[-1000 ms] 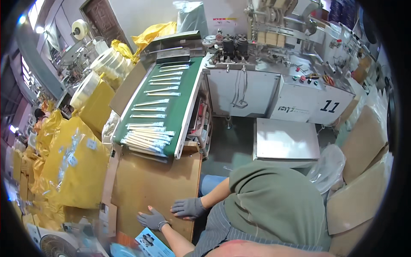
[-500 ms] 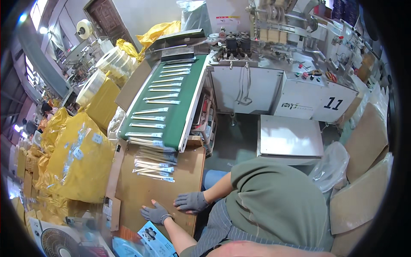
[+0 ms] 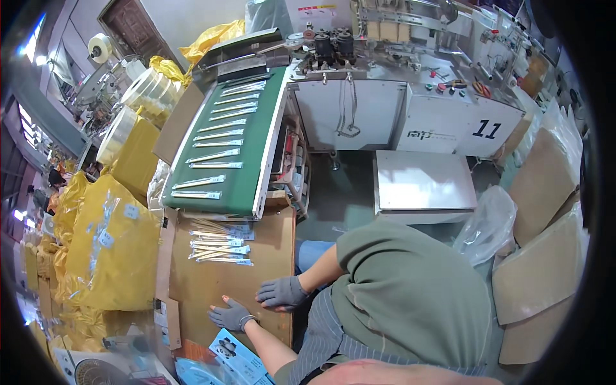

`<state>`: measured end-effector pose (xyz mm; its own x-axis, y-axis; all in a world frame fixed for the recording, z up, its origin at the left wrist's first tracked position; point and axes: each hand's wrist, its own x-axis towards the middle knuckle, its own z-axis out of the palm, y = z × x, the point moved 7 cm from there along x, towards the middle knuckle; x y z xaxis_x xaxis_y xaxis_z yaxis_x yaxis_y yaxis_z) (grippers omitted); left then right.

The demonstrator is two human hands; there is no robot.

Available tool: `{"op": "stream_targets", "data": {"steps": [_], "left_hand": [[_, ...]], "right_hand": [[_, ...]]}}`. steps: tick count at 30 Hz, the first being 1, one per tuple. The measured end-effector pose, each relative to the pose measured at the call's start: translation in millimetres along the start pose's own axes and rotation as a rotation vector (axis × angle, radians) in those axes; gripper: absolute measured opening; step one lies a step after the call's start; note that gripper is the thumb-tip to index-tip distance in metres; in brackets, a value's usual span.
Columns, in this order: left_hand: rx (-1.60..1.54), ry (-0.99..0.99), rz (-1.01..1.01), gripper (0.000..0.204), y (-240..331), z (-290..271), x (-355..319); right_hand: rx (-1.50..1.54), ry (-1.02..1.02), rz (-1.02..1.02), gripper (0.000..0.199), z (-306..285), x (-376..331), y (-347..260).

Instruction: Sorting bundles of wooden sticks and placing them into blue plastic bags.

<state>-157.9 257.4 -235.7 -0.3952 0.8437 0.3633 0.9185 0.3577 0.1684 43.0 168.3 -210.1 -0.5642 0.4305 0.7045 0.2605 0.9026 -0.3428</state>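
Both my hands wear grey gloves with bare fingertips and rest flat on a brown tabletop (image 3: 186, 289). My left hand (image 3: 228, 316) lies nearer the lower edge, its fingers spread and pointing left. Just above and to its right is my right hand (image 3: 282, 293), near the table's right edge, fingers stretched out. Neither holds anything. Beyond them lies a loose pile of wrapped chopsticks (image 3: 219, 248), thin pale sticks in clear sleeves with blue-white ends. More wrapped chopsticks (image 3: 217, 155) lie crosswise in a row on a green conveyor belt (image 3: 240, 192) that ends above the table.
Yellow sacks (image 3: 122, 256) crowd the left side. A blue printed box (image 3: 240, 359) and a fan (image 3: 99, 372) stand at the lower left. White machine cabinets (image 3: 350, 115) fill the far side. A white low box (image 3: 423, 183) and cardboard cartons (image 3: 542, 256) are to the right.
The view has shifted, so the scene sits higher and further left. Chopsticks at the belt's near end have dropped onto the pile, and those behind have come nearer. My hands stay flat in place.
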Motion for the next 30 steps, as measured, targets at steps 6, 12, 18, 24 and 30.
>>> {"op": "stream_targets", "data": {"steps": [6, 12, 18, 24, 30], "left_hand": [[0.007, 0.06, 0.007, 0.068, -4, 1, 0], [-0.002, 0.066, 0.01, 0.068, -3, 0, 0], [-0.047, 0.054, 0.022, 0.067, -1, 2, 0], [-0.049, 0.034, -0.01, 0.068, -4, -1, -6], [-0.058, 0.051, -0.004, 0.067, 0, 0, -2]], "right_hand": [[0.014, -0.071, 0.012, 0.038, 5, -1, 1], [0.012, -0.016, 0.009, 0.032, -2, 4, -4], [0.016, -0.057, 0.036, 0.034, -6, 3, -4], [0.018, -0.073, 0.029, 0.035, -3, 3, -3], [0.076, -0.137, 0.046, 0.038, 5, 4, 6]]}}
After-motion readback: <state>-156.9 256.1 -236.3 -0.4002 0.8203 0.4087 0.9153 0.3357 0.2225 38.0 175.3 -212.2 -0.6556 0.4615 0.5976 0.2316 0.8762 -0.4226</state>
